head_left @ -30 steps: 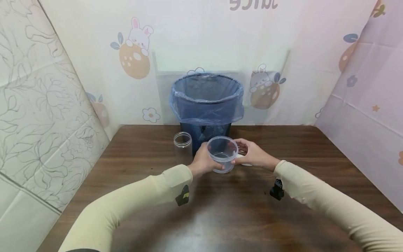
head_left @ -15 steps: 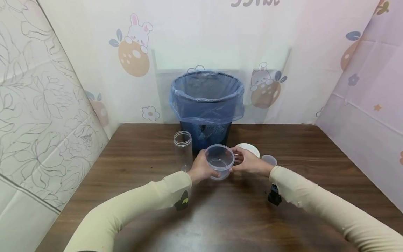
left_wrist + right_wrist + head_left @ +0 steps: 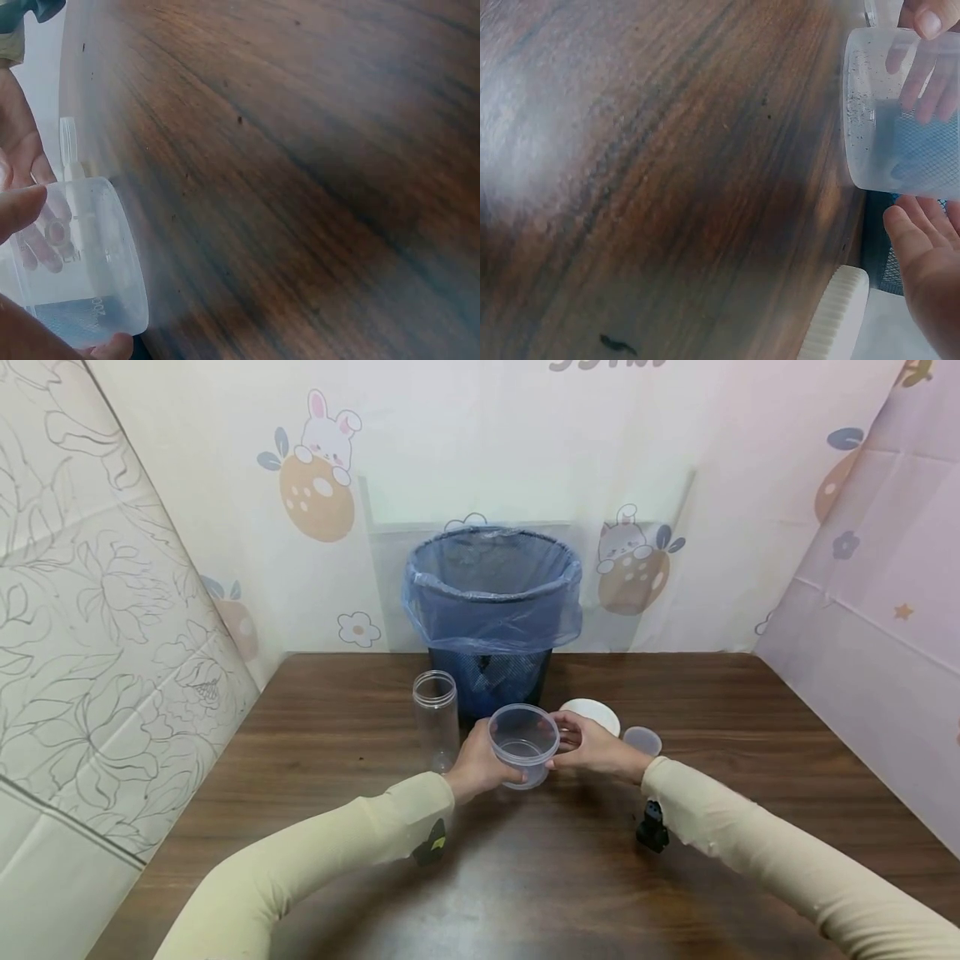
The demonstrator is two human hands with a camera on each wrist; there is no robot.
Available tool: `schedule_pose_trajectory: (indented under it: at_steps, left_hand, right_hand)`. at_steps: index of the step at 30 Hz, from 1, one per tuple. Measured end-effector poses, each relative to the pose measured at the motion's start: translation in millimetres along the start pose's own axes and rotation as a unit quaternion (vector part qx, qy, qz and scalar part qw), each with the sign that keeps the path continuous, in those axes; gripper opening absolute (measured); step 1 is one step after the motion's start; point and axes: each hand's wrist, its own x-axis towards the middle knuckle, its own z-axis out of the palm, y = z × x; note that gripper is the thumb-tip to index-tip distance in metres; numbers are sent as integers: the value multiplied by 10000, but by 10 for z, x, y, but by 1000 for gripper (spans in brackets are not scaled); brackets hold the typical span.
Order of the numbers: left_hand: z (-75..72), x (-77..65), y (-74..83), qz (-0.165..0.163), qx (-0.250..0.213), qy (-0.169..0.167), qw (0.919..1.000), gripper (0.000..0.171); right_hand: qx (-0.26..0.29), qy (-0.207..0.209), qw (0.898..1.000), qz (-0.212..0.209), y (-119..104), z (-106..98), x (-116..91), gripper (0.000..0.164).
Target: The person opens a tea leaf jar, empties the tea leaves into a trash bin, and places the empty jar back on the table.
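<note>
A clear round plastic tub [image 3: 527, 752] is upright low over the table, between both hands in the head view. My left hand [image 3: 480, 760] grips it from the left, thumb around its near side and fingers behind. My right hand [image 3: 596, 747] is at its right side, fingers loosely bent and spread. In the right wrist view, the right fingertips [image 3: 909, 208] lie right at the tub's wall [image 3: 904, 142]. A white round lid with a ridged edge [image 3: 836, 315] lies by the right hand, partly hidden by it in the head view.
A tall clear jar [image 3: 435, 722] without a lid stands left of the tub. Behind is a mesh waste bin [image 3: 487, 677] lined with a blue bag [image 3: 495, 622]. A small translucent cup [image 3: 642, 742] stands beside the right wrist. Patterned cloth walls [image 3: 480, 443] enclose the brown table [image 3: 525, 877].
The tub and both hands have come down and slightly nearer over the last second. The white lid and small cup now show beside the right hand. The last half second shows almost no motion.
</note>
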Motion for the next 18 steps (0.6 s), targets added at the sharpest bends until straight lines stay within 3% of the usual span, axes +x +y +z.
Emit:
schedule_pose_trajectory:
  at_steps: [3,7,13,16,18]
  left_hand:
    - [19,-10,-3,345,-110,23,9993,86]
    - [30,-76,18,374,-226,31,9990,82]
    - [-55,-368,99,-762,-115,-176,9969,86]
    - [-237,-631,149,-1087,48,-639,9920,87]
    - [-450,-794,186,-969,271,-1272,9868,88]
  right_hand:
    - [115,28,9999,59,22,-5,-8,72]
    - [215,77,9997,76,37,-4,-13,73]
    - [235,20,9997,73,-26,-33,-68,84]
    - [6,29,9998,201,-140,-92,-152,82]
    - [-291,103,9991,296,-246,-150,-214,76]
